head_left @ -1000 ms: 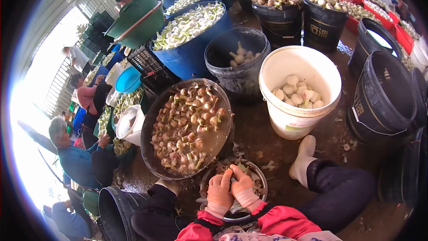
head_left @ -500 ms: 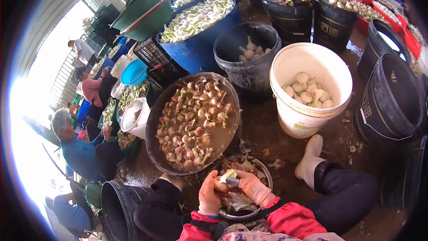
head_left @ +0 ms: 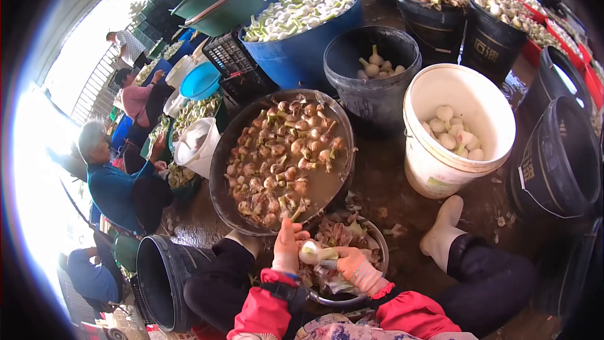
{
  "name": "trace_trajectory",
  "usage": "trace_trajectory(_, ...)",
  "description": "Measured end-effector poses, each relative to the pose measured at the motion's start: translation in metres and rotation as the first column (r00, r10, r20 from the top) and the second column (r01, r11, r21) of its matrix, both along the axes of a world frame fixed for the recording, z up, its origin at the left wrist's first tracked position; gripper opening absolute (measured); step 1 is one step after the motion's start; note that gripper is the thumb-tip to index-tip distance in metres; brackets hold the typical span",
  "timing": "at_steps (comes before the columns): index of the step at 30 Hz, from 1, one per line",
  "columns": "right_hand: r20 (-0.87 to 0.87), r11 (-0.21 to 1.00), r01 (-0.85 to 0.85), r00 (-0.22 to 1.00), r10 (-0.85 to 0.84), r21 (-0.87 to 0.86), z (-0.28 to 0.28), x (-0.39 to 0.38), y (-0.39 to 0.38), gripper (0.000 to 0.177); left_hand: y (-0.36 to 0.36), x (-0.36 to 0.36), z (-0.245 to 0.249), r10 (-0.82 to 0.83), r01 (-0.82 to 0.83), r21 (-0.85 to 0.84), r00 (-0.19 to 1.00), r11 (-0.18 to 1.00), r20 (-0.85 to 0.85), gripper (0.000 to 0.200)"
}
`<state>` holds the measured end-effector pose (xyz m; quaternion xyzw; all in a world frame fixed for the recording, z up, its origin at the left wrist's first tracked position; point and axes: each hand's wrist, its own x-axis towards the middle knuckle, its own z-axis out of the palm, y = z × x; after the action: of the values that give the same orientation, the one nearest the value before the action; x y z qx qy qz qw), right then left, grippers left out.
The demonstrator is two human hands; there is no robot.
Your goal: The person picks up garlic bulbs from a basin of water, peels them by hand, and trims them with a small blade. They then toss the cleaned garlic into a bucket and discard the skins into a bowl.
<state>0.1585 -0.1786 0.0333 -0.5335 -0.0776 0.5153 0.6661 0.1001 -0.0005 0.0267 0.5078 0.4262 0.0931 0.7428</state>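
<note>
A peeled white garlic bulb (head_left: 309, 252) points its stem toward my right hand (head_left: 357, 266), whose gloved fingers are closed on the stem. A short grey knife blade (head_left: 328, 265) shows under the stem in that same hand. Beside the bulb, my left hand (head_left: 287, 249) is gloved and open, fingers stretched up near the lower rim of a wide dark tub (head_left: 219, 204). Unpeeled garlic bulbs (head_left: 277, 157) float in the tub's brown water. Below my hands, a metal basin (head_left: 385, 249) holds loose garlic skins (head_left: 343, 233).
A white bucket (head_left: 418, 157) with peeled bulbs stands ahead right, behind my foot. A black bucket (head_left: 371, 104) with several bulbs is behind the tub. Black buckets (head_left: 557, 157) line the right side; another (head_left: 154, 283) lies left. A person in teal (head_left: 116, 192) sits at left.
My left hand has let go of the bulb and opened, moving up and left toward the tub. The bulb now shows white and stays in my right hand. The view has shifted slightly.
</note>
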Motion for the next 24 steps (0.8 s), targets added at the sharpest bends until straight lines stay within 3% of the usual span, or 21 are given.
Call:
trace_trajectory(1,-0.213,0.978,0.170,0.967,-0.142,0.120,-0.006,0.000,0.001,0.027,-0.010,-0.006,0.000,0.079,-0.082,0.019,0.989,0.996,0.123,0.076)
trace_trajectory(3,-0.194,0.973,0.215,0.961,-0.197,0.078,-0.021,0.002,0.001,0.026,-0.028,-0.033,-0.011,-0.093,0.111,-0.028,0.927,0.993,0.363,0.089)
trace_trajectory(5,-0.006,0.997,0.065,0.998,-0.065,-0.045,-0.024,-0.003,0.003,0.025,-0.053,-0.035,0.005,-0.337,0.270,0.299,0.920,0.915,0.200,0.091)
trace_trajectory(6,0.234,0.999,0.030,0.972,-0.021,-0.037,-0.024,-0.011,0.006,0.026,-0.049,-0.035,-0.008,-0.300,0.226,0.488,0.951,0.843,0.079,0.087)
trace_trajectory(7,0.372,0.983,-0.094,0.916,0.147,-0.159,-0.012,-0.009,0.008,0.027,-0.058,-0.021,0.016,-0.139,0.103,0.371,0.988,0.923,0.071,0.061)
trace_trajectory(9,0.391,0.981,0.019,0.919,0.059,-0.192,-0.013,-0.012,0.007,0.029,-0.041,-0.012,0.019,0.124,-0.126,0.019,0.990,0.992,0.061,0.034)
trace_trajectory(10,0.391,0.981,0.029,0.919,0.049,-0.192,-0.014,-0.009,0.004,0.029,-0.041,-0.013,0.025,0.077,-0.080,0.074,0.996,0.994,0.048,0.025)
trace_trajectory(12,0.352,0.970,0.210,0.923,-0.155,-0.125,-0.020,0.002,-0.003,0.032,-0.044,-0.020,0.026,0.025,-0.028,0.046,0.997,0.999,0.071,0.024)
trace_trajectory(13,0.350,0.968,0.215,0.923,-0.159,-0.128,-0.026,0.007,-0.007,0.032,-0.047,-0.026,0.026,-0.017,0.015,0.016,0.996,1.000,0.093,0.023)
trace_trajectory(14,0.317,0.937,0.297,0.920,-0.229,-0.184,-0.033,0.013,-0.012,0.031,-0.045,-0.036,0.031,-0.117,0.118,-0.024,0.992,0.993,0.041,0.024)
trace_trajectory(15,0.290,0.896,0.372,0.909,-0.299,-0.241,-0.039,0.019,-0.017,0.030,-0.051,-0.039,0.039,-0.118,0.120,-0.028,0.992,0.992,0.038,0.024)
trace_trajectory(17,0.360,0.844,0.339,0.914,-0.189,-0.416,-0.043,0.031,-0.025,0.020,-0.059,-0.046,0.055,-0.175,0.202,-0.175,0.972,0.964,0.156,0.030)
trace_trajectory(18,0.414,0.853,0.384,0.882,-0.226,-0.353,-0.079,0.026,-0.018,0.019,-0.055,-0.052,0.053,-0.189,0.230,-0.192,0.959,0.954,0.209,0.034)
trace_trajectory(19,0.414,0.854,0.383,0.882,-0.226,-0.351,-0.079,0.023,-0.019,0.019,-0.048,-0.058,0.049,-0.189,0.229,-0.189,0.959,0.955,0.210,0.034)
trace_trajectory(22,0.531,0.826,0.467,0.808,-0.255,-0.315,-0.068,0.025,-0.023,0.018,-0.036,-0.061,0.050,0.040,-0.024,-0.106,0.988,0.994,0.147,0.030)
trace_trajectory(24,0.246,0.840,0.453,0.887,-0.392,-0.297,-0.053,0.029,-0.032,0.021,-0.023,-0.069,0.029,0.240,-0.197,-0.181,0.937,0.963,0.254,0.026)
